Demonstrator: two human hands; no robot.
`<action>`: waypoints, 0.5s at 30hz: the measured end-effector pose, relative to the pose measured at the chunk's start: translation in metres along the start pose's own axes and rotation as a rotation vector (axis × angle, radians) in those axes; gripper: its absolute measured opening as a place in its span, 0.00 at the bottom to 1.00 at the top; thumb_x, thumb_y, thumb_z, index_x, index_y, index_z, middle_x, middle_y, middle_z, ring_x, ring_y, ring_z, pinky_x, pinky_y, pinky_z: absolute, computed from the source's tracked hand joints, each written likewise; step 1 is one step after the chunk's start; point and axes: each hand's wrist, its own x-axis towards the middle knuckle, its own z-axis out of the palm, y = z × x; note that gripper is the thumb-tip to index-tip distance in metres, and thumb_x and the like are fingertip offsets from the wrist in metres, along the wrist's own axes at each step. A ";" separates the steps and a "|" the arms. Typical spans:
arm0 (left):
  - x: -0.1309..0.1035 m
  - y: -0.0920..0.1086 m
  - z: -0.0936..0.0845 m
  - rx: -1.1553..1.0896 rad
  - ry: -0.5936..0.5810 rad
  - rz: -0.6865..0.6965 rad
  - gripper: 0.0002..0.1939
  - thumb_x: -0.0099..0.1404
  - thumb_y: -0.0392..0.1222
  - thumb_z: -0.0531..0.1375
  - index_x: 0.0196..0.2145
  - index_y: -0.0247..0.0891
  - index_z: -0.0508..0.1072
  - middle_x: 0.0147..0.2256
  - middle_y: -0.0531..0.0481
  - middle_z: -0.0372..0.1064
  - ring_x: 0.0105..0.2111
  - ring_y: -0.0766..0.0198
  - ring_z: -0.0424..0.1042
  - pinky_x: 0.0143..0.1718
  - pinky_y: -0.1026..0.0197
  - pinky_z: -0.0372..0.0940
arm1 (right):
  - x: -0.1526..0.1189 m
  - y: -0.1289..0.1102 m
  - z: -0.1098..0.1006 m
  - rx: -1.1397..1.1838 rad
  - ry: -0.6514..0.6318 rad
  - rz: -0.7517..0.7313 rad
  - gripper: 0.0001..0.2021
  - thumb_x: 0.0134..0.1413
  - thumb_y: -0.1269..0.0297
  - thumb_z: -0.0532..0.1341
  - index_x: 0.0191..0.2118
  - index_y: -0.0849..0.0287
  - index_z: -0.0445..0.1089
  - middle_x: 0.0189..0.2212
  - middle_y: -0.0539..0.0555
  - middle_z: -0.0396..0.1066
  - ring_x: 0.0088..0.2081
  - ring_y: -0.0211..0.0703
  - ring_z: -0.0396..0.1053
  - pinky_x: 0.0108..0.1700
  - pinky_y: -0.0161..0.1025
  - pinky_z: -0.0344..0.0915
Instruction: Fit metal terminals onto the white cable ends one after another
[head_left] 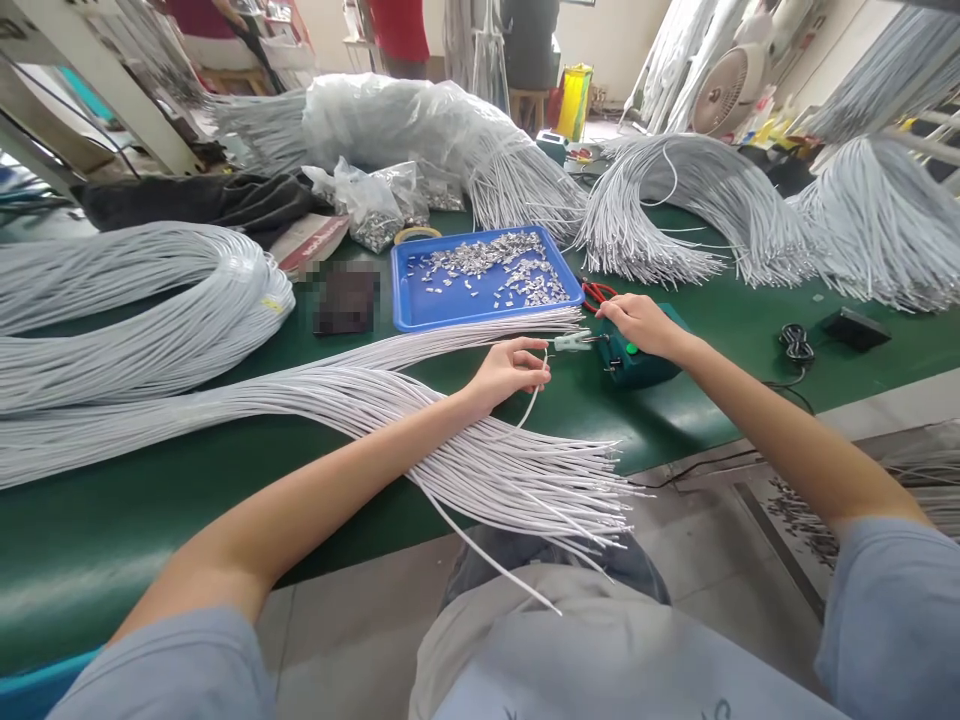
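My left hand [510, 374] is closed in a pinch on a white wire [535, 402], whose free length curves down below the fingers. Right beside its fingertips is a pale green clip [573, 342] on the front of a small dark green box [643, 372]. My right hand [643, 322] grips the top of that box, fingers bent at its near left corner. Just behind those fingertips lie red-handled pliers [598, 293]. Under my left forearm a bundle of white wires [480, 470] fans out toward the table's front edge. Exactly what touches the clip is too small to tell.
A blue tray [400, 300] with many small metal pieces stands behind my left hand. Coiled wire bundles lie left [240, 275] and right [660, 200]. A plastic-wrapped bundle [390, 120] spans the back. A black adapter [855, 328] is at right. Other people are in the background.
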 end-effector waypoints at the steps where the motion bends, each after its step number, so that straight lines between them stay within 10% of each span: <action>1: 0.000 -0.003 0.001 0.093 -0.033 0.041 0.24 0.54 0.33 0.66 0.49 0.32 0.71 0.29 0.51 0.75 0.23 0.69 0.73 0.27 0.66 0.67 | 0.000 0.000 -0.001 0.007 0.008 0.003 0.23 0.65 0.61 0.46 0.39 0.65 0.78 0.41 0.60 0.79 0.44 0.49 0.74 0.46 0.38 0.61; 7: -0.011 -0.009 0.013 0.492 -0.194 0.247 0.02 0.52 0.34 0.67 0.26 0.34 0.78 0.24 0.49 0.73 0.24 0.68 0.68 0.28 0.66 0.62 | 0.000 -0.005 -0.001 0.013 0.044 -0.002 0.24 0.65 0.60 0.45 0.40 0.65 0.78 0.43 0.61 0.78 0.47 0.49 0.74 0.47 0.36 0.62; 15: -0.035 0.006 0.026 0.738 -0.484 0.358 0.08 0.60 0.36 0.61 0.32 0.35 0.81 0.28 0.50 0.77 0.25 0.69 0.70 0.30 0.68 0.62 | 0.001 -0.002 0.004 0.063 0.081 -0.003 0.23 0.64 0.59 0.47 0.35 0.64 0.77 0.39 0.60 0.80 0.43 0.48 0.75 0.44 0.36 0.63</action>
